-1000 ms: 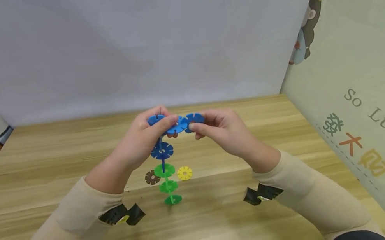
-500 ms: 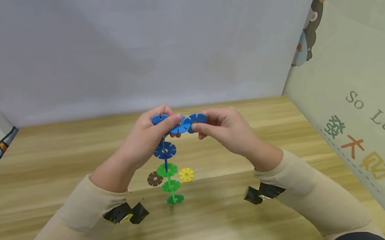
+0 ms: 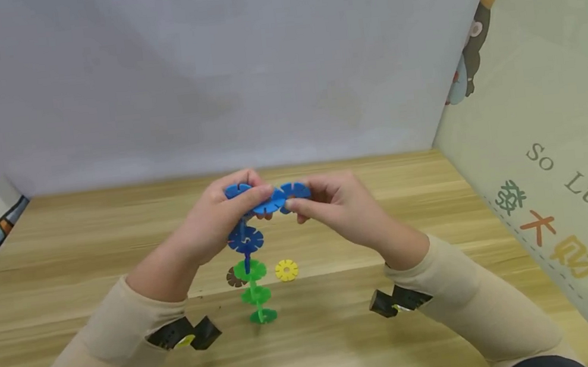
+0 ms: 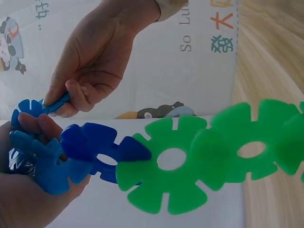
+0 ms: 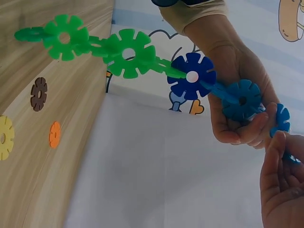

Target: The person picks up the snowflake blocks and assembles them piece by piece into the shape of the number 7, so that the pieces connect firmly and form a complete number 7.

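A chain of slotted snowflake discs hangs from my left hand (image 3: 217, 218) above the table. From the top it runs from light blue through a dark blue disc (image 3: 246, 240) to several green discs (image 5: 129, 53). My left thumb and fingers grip the light blue discs (image 3: 270, 203) at its upper end. On the right, my right hand (image 3: 345, 211) pinches another light blue disc (image 3: 296, 190) between thumb and fingers. That disc meets the left-hand blue discs edge to edge, at an angle. The left palm hides part of the blue cluster.
On the wooden table (image 3: 117, 238) lie a brown disc (image 3: 235, 277), partly behind the chain, and a yellow disc (image 3: 286, 270). An orange disc (image 5: 55, 135) shows in the right wrist view. A pale backdrop (image 3: 209, 96) closes the far side; a printed panel (image 3: 548, 97) stands at right.
Both hands keep their holds on the blue discs. The hanging chain has swung slightly left against the table, and its green part now overlaps the brown disc in the head view.
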`<state>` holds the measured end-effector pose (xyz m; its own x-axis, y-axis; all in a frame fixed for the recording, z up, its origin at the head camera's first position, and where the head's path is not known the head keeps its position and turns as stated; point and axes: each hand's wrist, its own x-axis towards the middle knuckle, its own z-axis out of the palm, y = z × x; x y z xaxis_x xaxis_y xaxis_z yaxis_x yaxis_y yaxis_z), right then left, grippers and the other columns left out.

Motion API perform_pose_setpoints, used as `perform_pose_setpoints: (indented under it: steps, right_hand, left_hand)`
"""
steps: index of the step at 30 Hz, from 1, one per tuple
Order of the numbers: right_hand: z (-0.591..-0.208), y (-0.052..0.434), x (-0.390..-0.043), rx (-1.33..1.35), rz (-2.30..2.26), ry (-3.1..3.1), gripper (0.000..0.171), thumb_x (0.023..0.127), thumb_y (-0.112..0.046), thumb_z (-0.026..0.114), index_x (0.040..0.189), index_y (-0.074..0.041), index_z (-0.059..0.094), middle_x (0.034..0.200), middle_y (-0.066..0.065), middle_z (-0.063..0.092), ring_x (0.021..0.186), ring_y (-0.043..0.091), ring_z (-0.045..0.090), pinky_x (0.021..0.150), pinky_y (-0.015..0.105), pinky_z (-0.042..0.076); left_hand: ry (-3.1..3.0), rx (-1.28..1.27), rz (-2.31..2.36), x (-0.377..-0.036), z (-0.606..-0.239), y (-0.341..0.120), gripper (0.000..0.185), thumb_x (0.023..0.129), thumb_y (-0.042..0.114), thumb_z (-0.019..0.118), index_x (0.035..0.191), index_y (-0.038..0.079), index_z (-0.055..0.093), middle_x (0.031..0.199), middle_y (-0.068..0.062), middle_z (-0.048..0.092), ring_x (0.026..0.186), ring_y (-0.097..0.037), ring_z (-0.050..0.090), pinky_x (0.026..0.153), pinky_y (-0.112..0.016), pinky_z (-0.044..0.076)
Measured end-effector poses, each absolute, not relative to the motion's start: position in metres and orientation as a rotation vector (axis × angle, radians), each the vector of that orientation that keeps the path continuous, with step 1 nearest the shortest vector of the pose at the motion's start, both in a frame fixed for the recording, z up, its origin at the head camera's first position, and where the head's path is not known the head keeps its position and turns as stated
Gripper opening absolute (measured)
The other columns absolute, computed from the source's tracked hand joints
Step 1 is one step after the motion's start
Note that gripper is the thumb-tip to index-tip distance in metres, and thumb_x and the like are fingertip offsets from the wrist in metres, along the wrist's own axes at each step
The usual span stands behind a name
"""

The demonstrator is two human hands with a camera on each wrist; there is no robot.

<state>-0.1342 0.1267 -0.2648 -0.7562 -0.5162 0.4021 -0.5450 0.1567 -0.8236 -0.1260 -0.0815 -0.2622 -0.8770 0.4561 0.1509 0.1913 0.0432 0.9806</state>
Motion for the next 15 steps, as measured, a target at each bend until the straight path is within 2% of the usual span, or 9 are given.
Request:
perform_pose_setpoints:
  steps: [6,8,12,15]
  right_hand:
    - [-0.262,0.125,-0.133,1.040,1.933,-2.301,0.010,0.090,0.002,0.059,0.095,0.010,0.063,0.085,0.012,0.065,0.076,0.023,0.065,0.077,0.041,0.052]
    - [-0.264,0.126,-0.135,1.032,1.982,-2.272,0.011,0.090,0.004,0.057,0.096,0.012,0.062,0.087,0.013,0.065,0.079,0.022,0.065,0.079,0.043,0.051]
    - [-0.267,0.128,-0.136,1.002,1.980,-2.246,0.011,0.090,0.003,0.058,0.096,0.011,0.063,0.086,0.011,0.066,0.078,0.019,0.066,0.079,0.040,0.052]
    - [-0.269,0.127,-0.138,0.995,1.989,-2.217,0.011,0.090,0.002,0.059,0.095,0.010,0.063,0.086,0.010,0.067,0.078,0.020,0.066,0.078,0.038,0.052]
  left_hand:
    - [2.053,0.671,1.953,-0.123,-0.254,-0.086,0.021,0.097,0.025,0.051,0.104,0.005,0.053,0.088,-0.010,0.053,0.083,-0.021,0.050,0.063,-0.026,0.043]
    - [2.104,0.669,1.917,-0.123,-0.252,-0.087,0.024,0.097,0.026,0.052,0.111,0.007,0.054,0.095,-0.011,0.055,0.089,-0.022,0.052,0.072,-0.029,0.044]
    - [2.280,0.696,1.834,-0.123,-0.248,-0.090,0.028,0.096,0.025,0.053,0.119,0.009,0.056,0.112,-0.009,0.057,0.104,-0.022,0.052,0.091,-0.039,0.039]
    - [2.484,0.754,1.697,-0.122,-0.243,-0.088,0.028,0.095,0.027,0.055,0.118,0.012,0.060,0.113,-0.003,0.059,0.098,-0.019,0.055,0.086,-0.040,0.043]
